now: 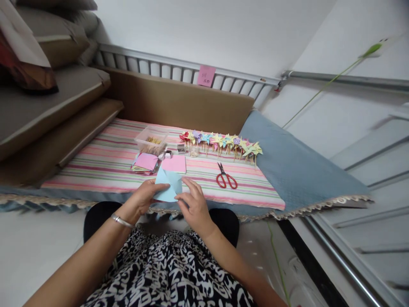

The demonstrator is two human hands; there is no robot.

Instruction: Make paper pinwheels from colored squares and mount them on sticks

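Note:
A light blue paper square (169,184), partly folded, is held over the near edge of the striped cloth (108,164). My left hand (145,197), with a silver bangle on its wrist, pinches the paper's left side. My right hand (193,204) pinches its lower right edge with the fingers bent. A pink paper sheet (174,163) lies just beyond the blue one. A stack of coloured papers (145,163) with a pink top sheet lies to the left of it. Red-handled scissors (226,178) lie to the right of my hands.
A row of several paper pinwheels (223,143) on sticks lies at the back of the cloth. A clear plastic tub (151,140) holding sticks stands behind the paper stack. Cushions (47,98) are piled at the left. A blue quilted mat (297,170) lies at the right.

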